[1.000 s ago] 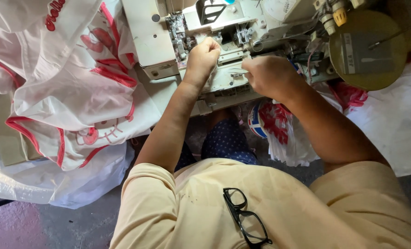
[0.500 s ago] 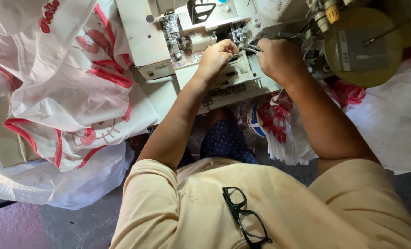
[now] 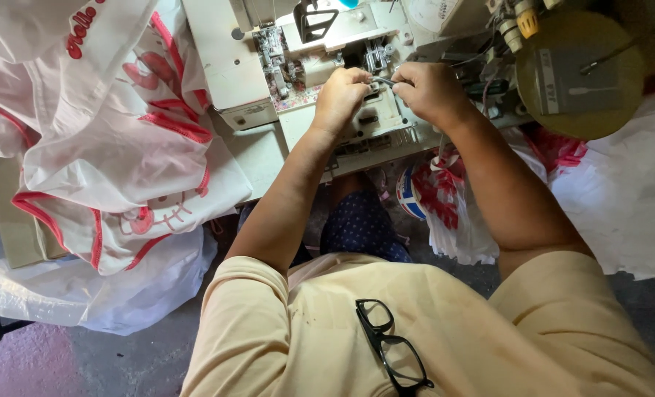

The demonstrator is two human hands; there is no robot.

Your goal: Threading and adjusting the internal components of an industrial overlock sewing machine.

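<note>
Cream sewing machine (image 3: 254, 66), slim metal tool (image 3: 381, 81) pinched between left hand (image 3: 340, 95) and right hand (image 3: 430, 92) grips

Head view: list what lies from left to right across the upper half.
White and red printed fabric → cream sewing machine → left hand → right hand → round olive-yellow disc.

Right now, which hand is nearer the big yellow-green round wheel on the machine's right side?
Right. The right hand sits just left of the wheel, apart from it; the left hand is farther left, beyond the right hand.
</note>
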